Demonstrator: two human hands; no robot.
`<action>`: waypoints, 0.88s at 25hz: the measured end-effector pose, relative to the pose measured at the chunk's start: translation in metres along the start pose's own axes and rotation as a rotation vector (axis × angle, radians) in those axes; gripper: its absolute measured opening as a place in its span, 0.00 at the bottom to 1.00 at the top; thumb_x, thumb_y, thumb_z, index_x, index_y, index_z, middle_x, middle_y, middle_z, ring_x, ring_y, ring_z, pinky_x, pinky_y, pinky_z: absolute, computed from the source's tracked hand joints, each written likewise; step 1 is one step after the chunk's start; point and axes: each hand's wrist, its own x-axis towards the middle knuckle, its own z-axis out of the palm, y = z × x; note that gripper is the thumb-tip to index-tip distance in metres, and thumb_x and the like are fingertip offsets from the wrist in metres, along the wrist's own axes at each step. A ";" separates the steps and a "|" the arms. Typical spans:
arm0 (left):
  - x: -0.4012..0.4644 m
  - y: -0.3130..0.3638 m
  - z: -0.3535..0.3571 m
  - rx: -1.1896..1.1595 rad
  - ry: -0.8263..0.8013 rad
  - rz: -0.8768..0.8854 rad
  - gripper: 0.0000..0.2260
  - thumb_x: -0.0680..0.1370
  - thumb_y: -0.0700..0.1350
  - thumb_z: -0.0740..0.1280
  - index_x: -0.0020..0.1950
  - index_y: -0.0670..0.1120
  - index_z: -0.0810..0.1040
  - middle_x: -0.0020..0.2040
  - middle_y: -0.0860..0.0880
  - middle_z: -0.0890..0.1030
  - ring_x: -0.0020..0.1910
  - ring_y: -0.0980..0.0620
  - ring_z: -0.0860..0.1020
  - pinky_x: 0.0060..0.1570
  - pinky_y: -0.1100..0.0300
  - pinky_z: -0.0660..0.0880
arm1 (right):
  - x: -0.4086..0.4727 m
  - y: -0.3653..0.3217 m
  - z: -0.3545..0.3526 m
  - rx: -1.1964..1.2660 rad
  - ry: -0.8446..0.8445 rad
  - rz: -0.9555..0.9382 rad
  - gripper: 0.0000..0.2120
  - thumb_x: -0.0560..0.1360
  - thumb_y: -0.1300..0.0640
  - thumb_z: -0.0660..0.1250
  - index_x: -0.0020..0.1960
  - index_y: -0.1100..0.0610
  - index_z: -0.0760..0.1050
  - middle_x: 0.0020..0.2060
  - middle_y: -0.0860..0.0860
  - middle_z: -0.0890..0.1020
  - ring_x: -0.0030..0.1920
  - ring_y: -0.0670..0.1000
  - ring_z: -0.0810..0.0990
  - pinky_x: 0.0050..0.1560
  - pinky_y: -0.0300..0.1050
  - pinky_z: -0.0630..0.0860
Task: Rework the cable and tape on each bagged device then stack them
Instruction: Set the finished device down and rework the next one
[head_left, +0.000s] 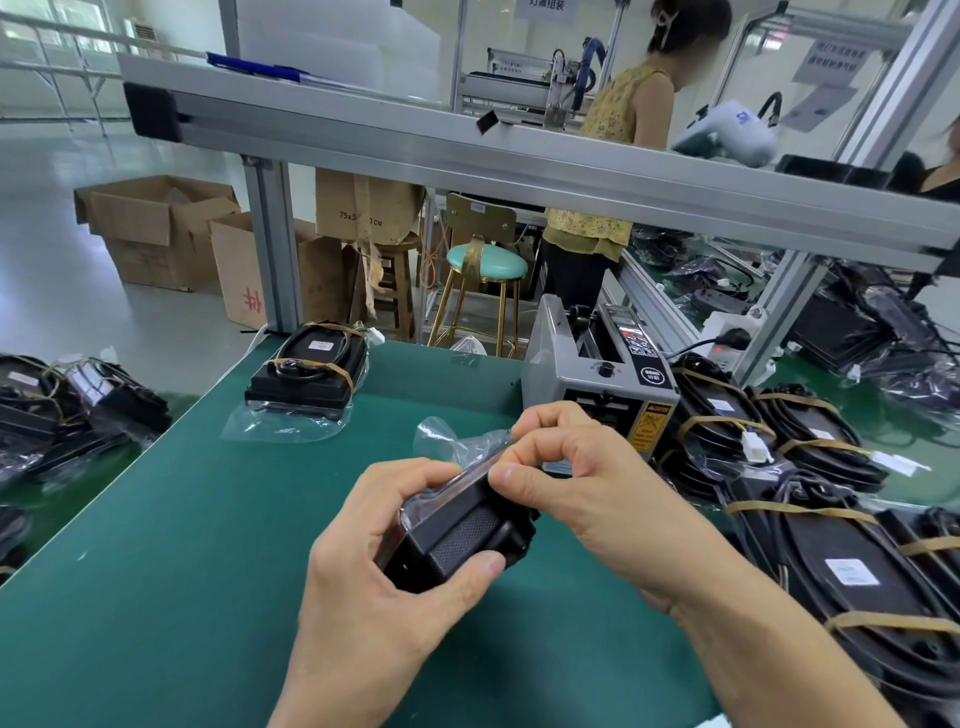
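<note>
Head view showed you holding one black bagged device (457, 535) just above the green surface (182, 545), near its middle and close to your body. Your left hand (384, 566) was curled round the device's near end, thumb across its textured face and fingers wrapped behind it. Your right hand (566, 467) was pinching the clear bag (457, 441) at the device's upper edge, thumb and forefinger pressed together on the plastic, the loose end of the bag bunched up beyond your fingers.

Farther back on the surface lay a finished device (306, 371), bagged, with its cable coiled on top and bound by tan tape bands. A grey tape dispenser (597, 374) stood behind your right hand. To its right, a pile of taped devices (810, 467) leaned against one another, and more bagged devices (78, 400) lay heaped at the far left. Behind the aluminium frame rail (519, 161) a person in a yellow top (613, 156) stood by a teal stool (485, 265).
</note>
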 end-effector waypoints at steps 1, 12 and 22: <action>0.000 0.000 0.000 0.001 0.001 0.001 0.22 0.59 0.52 0.75 0.52 0.53 0.79 0.49 0.51 0.80 0.48 0.52 0.80 0.46 0.70 0.74 | 0.000 0.000 0.000 -0.009 0.010 -0.003 0.10 0.72 0.52 0.71 0.32 0.48 0.80 0.47 0.40 0.72 0.57 0.46 0.72 0.66 0.52 0.66; 0.000 0.001 0.001 -0.009 0.030 0.013 0.21 0.59 0.52 0.75 0.50 0.57 0.79 0.48 0.55 0.80 0.46 0.55 0.80 0.46 0.72 0.73 | -0.003 0.003 0.010 -0.072 0.170 -0.016 0.04 0.70 0.51 0.72 0.38 0.46 0.78 0.45 0.38 0.73 0.55 0.43 0.72 0.63 0.46 0.66; -0.004 -0.003 -0.008 0.002 0.080 -0.016 0.23 0.56 0.54 0.76 0.50 0.56 0.80 0.46 0.53 0.82 0.43 0.56 0.80 0.47 0.70 0.76 | -0.001 0.015 0.022 0.218 0.066 -0.023 0.26 0.63 0.55 0.79 0.56 0.43 0.71 0.56 0.42 0.71 0.51 0.30 0.70 0.49 0.22 0.66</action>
